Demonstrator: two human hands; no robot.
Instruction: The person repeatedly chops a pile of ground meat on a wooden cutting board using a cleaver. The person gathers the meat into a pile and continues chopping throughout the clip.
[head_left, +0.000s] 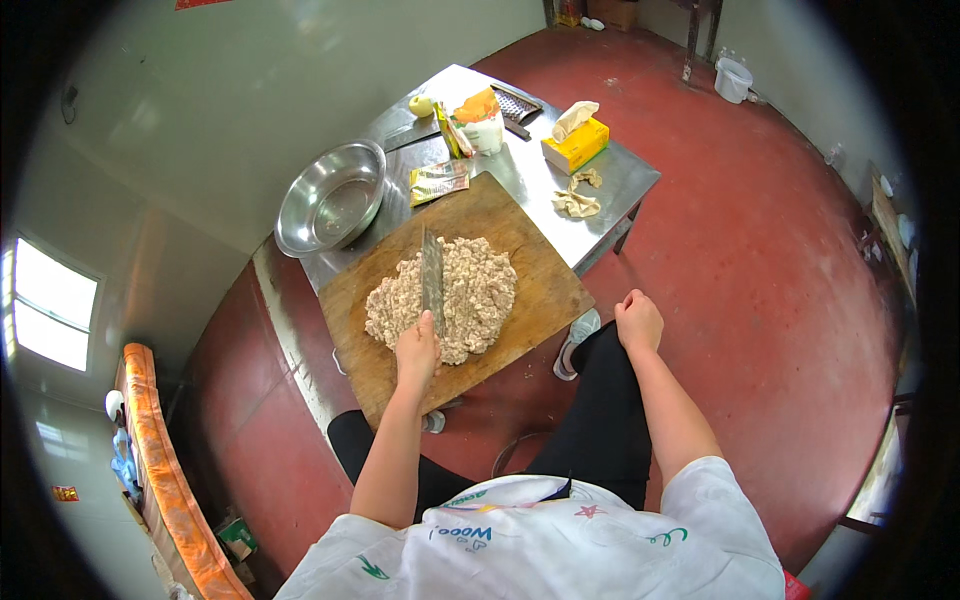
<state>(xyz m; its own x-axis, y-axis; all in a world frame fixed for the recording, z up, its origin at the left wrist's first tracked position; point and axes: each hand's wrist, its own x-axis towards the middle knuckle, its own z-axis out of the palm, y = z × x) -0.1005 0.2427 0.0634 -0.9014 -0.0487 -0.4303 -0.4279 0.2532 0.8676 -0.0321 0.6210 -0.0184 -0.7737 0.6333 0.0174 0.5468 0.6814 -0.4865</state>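
My left hand (418, 352) grips the handle of a cleaver (432, 279). The broad blade stands on edge in a spread heap of pale minced food, apparently meat (480, 296), running roughly away from me. Under the heap lies a large wooden chopping board (536, 289), whose near corner projects past the table toward my legs. Away from the board, my right hand (640, 321) rests by my right knee with its fingers curled in, and nothing shows in it.
The steel table (630, 176) carries a metal basin (330, 199), a flat seasoning packet (439, 181), an upright pouch (484, 124), a grater (516, 103), a yellow-green fruit or vegetable (421, 106), a tissue box (577, 150) and crumpled tissues (577, 201). A white bucket (733, 80) stands on the floor.
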